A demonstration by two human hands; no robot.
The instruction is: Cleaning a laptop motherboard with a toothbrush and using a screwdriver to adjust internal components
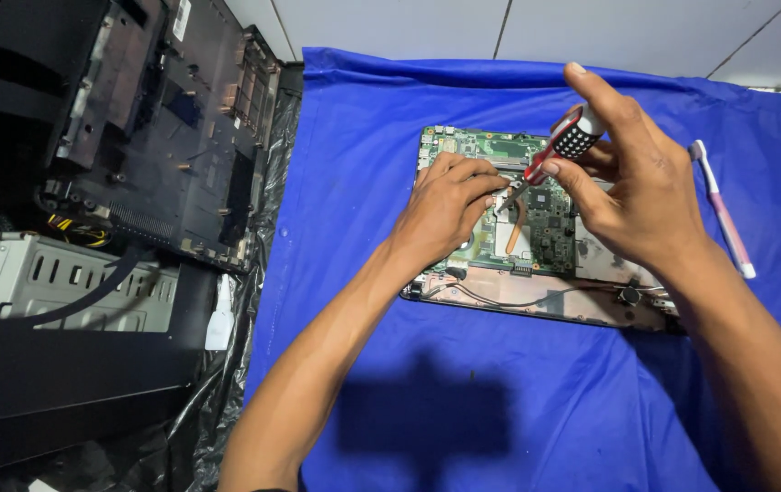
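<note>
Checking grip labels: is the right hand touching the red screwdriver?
Touching. The head view shows the right hand with its fingers wrapped around the red screwdriver handle, above the laptop circuit board.

- Your right hand [632,196] gripped a screwdriver [559,150] with a red, black and white handle, its tip angled down onto the green circuit board [550,223].
- Your left hand [445,208] rested on that board, fingers curled just beside the screwdriver's tip.
- The board sat in an opened laptop base [554,305], which lay on a blue cloth [390,364].
- A pink and white toothbrush [723,211] lay on the cloth, near your right wrist.
- To your left, a dark laptop shell [172,137] leaned over a grey metal computer case [17,273], on black plastic sheeting [254,301].
</note>
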